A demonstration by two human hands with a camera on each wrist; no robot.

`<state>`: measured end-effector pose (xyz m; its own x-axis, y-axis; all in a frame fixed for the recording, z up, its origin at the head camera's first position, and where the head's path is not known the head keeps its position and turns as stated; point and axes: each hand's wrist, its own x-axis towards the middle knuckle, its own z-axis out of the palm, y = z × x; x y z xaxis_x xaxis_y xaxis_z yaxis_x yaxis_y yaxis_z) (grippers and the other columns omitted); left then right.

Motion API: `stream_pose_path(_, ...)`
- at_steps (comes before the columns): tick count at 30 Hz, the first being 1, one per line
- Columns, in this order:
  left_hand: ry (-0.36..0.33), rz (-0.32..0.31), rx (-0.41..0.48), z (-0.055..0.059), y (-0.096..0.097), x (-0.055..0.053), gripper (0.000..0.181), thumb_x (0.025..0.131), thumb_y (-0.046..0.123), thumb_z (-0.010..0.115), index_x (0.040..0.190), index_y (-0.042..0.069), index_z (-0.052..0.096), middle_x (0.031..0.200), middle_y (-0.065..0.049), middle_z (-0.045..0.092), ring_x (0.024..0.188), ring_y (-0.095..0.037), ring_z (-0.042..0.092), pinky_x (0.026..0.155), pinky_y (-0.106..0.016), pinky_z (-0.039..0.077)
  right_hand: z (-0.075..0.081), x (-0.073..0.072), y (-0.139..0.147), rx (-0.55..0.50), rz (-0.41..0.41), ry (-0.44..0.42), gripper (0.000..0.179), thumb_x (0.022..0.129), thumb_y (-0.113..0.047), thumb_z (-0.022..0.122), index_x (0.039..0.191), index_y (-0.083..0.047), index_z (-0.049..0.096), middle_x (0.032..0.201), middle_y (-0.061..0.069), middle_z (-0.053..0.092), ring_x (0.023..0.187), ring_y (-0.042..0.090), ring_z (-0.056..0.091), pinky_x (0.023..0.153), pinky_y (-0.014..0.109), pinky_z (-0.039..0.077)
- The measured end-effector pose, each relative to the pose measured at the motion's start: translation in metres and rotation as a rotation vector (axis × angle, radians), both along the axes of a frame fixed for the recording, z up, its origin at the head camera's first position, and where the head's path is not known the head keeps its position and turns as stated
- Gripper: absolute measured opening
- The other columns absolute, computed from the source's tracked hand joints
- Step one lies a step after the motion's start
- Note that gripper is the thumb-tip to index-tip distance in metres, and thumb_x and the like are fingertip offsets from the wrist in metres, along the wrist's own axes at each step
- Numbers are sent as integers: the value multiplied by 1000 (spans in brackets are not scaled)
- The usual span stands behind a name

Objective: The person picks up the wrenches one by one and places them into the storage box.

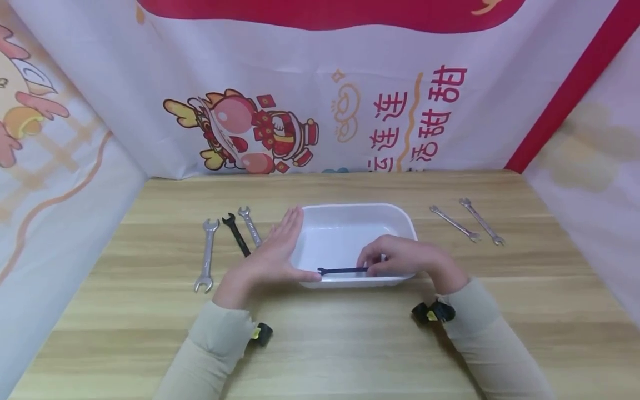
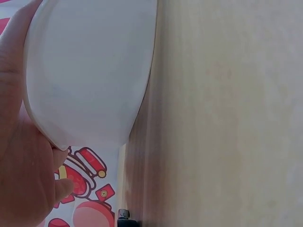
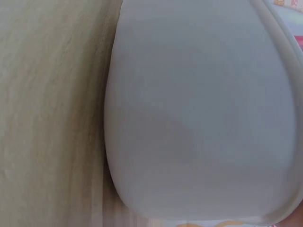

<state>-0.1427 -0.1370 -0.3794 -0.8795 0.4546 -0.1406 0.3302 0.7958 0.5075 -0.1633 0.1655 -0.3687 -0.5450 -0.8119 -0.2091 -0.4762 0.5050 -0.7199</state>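
A black open-end wrench (image 1: 342, 270) lies along the near side inside a white tray (image 1: 350, 205). My right hand (image 1: 395, 254) reaches over the tray and pinches the wrench's right end between thumb and fingers. At the tray's left end, my left hand (image 1: 275, 253) rests against the wall with straight fingers, its thumb stretched along the near rim. In the left wrist view, that hand (image 2: 23, 156) lies along the tray's rim. The right wrist view shows mostly the tray's outer wall (image 3: 199, 113); the wrench is hidden there.
Left of the tray lie a large silver wrench (image 1: 207, 255), another black wrench (image 1: 236, 234) and a smaller silver wrench (image 1: 249, 226), partly behind the left hand. Two slim silver wrenches, an inner one (image 1: 454, 223) and an outer one (image 1: 482, 221), lie to the right. A printed curtain (image 1: 310, 66) borders the table.
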Motion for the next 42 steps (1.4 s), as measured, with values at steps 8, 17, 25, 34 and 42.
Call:
stream_pose_path(8,-14,5,8,-1,-1,3,135,71,71,75,158,21,-15,166,4,-19,154,-15,-15,126,-48,4,-4,0,-3,8,3,4,19,95,-11,65,112,-13,73,94,-3,71,85,8,62,83,26,55)
stream_pose_path(17,-10,13,14,4,0,3,136,71,70,76,158,19,-15,166,3,-18,154,-15,-15,126,-48,3,-3,0,-6,64,-85,43,20,92,-9,68,109,-16,74,96,-4,71,87,9,60,83,27,53)
stream_pose_path(25,-7,5,14,2,2,2,136,70,70,76,158,19,-14,167,3,-17,155,-16,-14,126,-48,3,-9,2,-7,87,-121,52,18,92,-8,68,105,-19,75,92,-5,71,85,9,61,81,26,53)
stream_pose_path(34,-4,6,9,1,2,2,135,71,70,75,159,18,-13,168,-1,-14,155,-16,-15,126,-49,4,-12,5,-8,88,-166,107,20,91,-4,67,104,-18,74,94,-4,69,87,10,59,83,28,53)
stream_pose_path(42,-6,11,5,2,0,2,134,72,71,75,159,19,-13,168,0,-14,155,-16,-14,126,-49,4,-9,6,-10,78,-183,106,16,95,-12,66,107,-21,73,88,-10,66,82,10,58,80,27,53)
